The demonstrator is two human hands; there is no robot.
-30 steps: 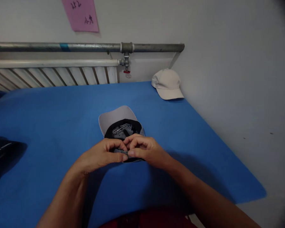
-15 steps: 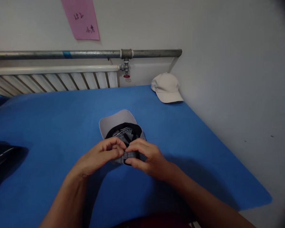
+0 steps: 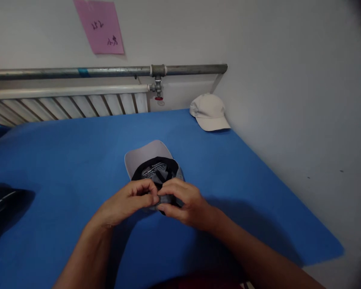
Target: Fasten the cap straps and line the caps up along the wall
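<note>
A grey baseball cap (image 3: pixel 147 155) lies with its hollow side up on the blue-covered table, its brim pointing away from me. Its dark inner band and printed lining show. At the near edge, my left hand (image 3: pixel 132 201) pinches the cap's back strap between thumb and fingertips. My right hand (image 3: pixel 186 200) grips the same strap from the other side, thumb below and fingers above. The fingertips of both hands nearly meet there and hide part of the strap and any fastener.
A beige cap (image 3: pixel 210 112) sits at the far right corner of the blue table (image 3: pixel 78 152), against the wall. Something black with a white stripe (image 3: pixel 3 204) lies at the left edge. Behind stand a radiator (image 3: pixel 93 105), a metal pipe (image 3: pixel 117 72) and a red-handled valve (image 3: pixel 158 97).
My left fingertips have closed more tightly on the strap, and both hands sit slightly lower. The cap stays in nearly the same place; the view has shifted a little.
</note>
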